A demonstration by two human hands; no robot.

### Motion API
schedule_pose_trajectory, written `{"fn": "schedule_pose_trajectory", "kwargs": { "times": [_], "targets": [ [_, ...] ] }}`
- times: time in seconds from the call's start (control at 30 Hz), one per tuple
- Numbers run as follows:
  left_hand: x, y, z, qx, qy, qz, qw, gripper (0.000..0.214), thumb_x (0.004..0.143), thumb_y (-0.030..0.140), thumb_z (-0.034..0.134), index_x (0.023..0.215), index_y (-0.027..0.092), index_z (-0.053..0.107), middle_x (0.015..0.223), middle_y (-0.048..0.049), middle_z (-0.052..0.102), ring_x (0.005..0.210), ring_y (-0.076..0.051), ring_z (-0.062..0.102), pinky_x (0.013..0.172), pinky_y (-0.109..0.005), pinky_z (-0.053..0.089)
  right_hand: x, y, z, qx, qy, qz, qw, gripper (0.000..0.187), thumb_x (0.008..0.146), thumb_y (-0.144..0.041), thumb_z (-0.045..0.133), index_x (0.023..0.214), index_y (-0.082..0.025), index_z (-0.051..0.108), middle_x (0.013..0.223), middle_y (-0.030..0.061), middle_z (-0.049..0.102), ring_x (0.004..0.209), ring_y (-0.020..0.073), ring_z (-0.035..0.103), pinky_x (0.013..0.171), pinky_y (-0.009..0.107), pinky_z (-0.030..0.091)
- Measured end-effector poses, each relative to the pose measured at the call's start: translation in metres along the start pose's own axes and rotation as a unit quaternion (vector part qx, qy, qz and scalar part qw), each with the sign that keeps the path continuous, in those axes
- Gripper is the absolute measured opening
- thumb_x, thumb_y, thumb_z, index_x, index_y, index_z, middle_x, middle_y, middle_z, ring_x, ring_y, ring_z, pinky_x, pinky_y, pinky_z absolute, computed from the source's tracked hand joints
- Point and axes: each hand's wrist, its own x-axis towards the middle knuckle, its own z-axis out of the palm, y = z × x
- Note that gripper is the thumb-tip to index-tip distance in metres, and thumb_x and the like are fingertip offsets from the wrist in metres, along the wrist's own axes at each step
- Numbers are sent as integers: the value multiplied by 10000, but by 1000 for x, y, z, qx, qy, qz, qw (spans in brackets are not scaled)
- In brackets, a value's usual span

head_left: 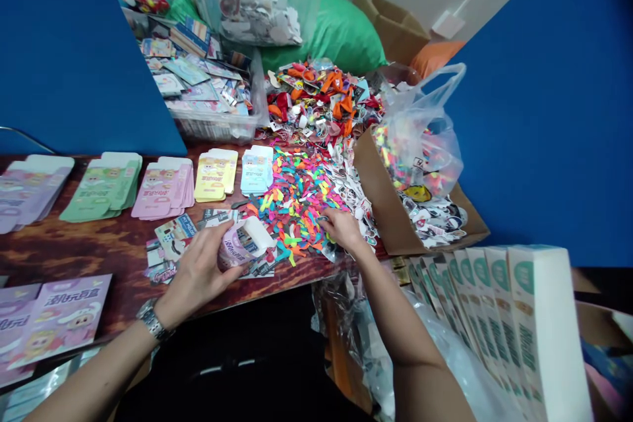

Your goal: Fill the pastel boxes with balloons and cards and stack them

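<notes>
My left hand [202, 260] is wrapped around a small purple printed paper box [236, 249]. Its flap is raised, and the mouth faces up and to the right, with printed paper or card showing inside. My right hand [341, 227] is at the near right side of a heap of small bright balloon-like pieces [297, 194]. Its fingers are curled down with the tips together; what they pinch is too small to make out. Beside and below my left hand lie several printed cards [174, 237], partly covered by the hand and box.
Stacks of flattened boxes in green [106, 184], pink [163, 188], yellow [216, 175] and blue [257, 170] line the back. White cut-out stickers [352, 188] border a cardboard box [378, 211]. Behind are a clear bin [217, 125] and mixed trinkets [321, 102]. Tall packs [524, 316] stand at right.
</notes>
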Motion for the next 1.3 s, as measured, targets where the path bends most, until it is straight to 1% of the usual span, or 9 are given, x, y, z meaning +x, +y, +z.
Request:
{"fn": "schedule_pose_trajectory", "kwargs": {
  "times": [0.13,0.27,0.37,0.47,0.57,0.77,0.97,1.17,1.3],
  "targets": [
    [-1,-1,3,-7,-2,-5,1000,684,852,417,635,1414,175,330,1203,-136,547,1091,-283,558,932,-407,464,-3,-2,-7,28,4,-33,999,198,924,-335,546,868,-198,677,786,29,659,701,156,569,621,231,341],
    [0,-1,7,-9,-1,0,1000,714,836,410,657,1421,173,322,1184,-133,554,1071,-282,562,921,-403,470,-11,-12,-20,92,28,-58,994,234,949,-366,514,887,-186,649,789,14,637,686,136,550,626,223,372],
    [3,1,10,2,-2,-1,1000,717,843,410,649,1428,171,311,1221,-144,546,1109,-296,546,937,-416,468,-17,-27,-34,203,55,-101,972,208,936,-371,552,900,-188,643,790,5,627,672,127,540,628,226,387],
    [7,7,13,8,-13,-12,1000,675,856,373,633,1416,159,325,1217,-152,542,1120,-303,530,948,-437,467,-21,-52,-46,263,42,-160,951,185,934,-351,576,874,-190,645,803,4,631,699,124,556,660,231,406],
    [11,14,16,8,-27,-22,999,668,846,319,635,1413,147,328,1188,-152,542,1104,-303,519,932,-446,477,-24,-82,-50,237,24,-214,947,149,932,-325,594,906,-194,660,830,14,625,751,132,573,693,236,423],
    [10,23,20,36,-49,-30,998,755,813,239,626,1468,185,256,1177,-134,530,1088,-309,500,900,-462,490,-24,-128,-29,37,21,-272,961,108,927,-195,552,909,-202,659,872,47,637,767,146,593,699,234,463],
    [10,17,26,-11,-29,-45,999,744,826,231,612,1478,210,253,1197,-131,538,1130,-310,524,934,-475,478,-20,-131,-21,110,71,-318,939,199,950,-140,474,1099,-208,587,947,65,695,857,177,648,772,284,532],
    [18,17,22,-89,-6,-79,993,882,849,392,646,1534,238,112,1370,-155,492,1243,-307,512,1006,-462,460,-20,-123,-32,160,203,-315,913,224,924,-186,570,1133,-247,622,1114,96,652,1027,214,623,873,362,537],
    [21,14,19,-103,2,-90,991,939,847,461,648,1543,256,52,1463,-164,429,1313,-312,481,1026,-451,460,-17,-118,-28,198,186,-335,902,264,920,-177,578,1170,-248,625,1197,109,612,1086,207,607,886,356,541]
  ]
}}
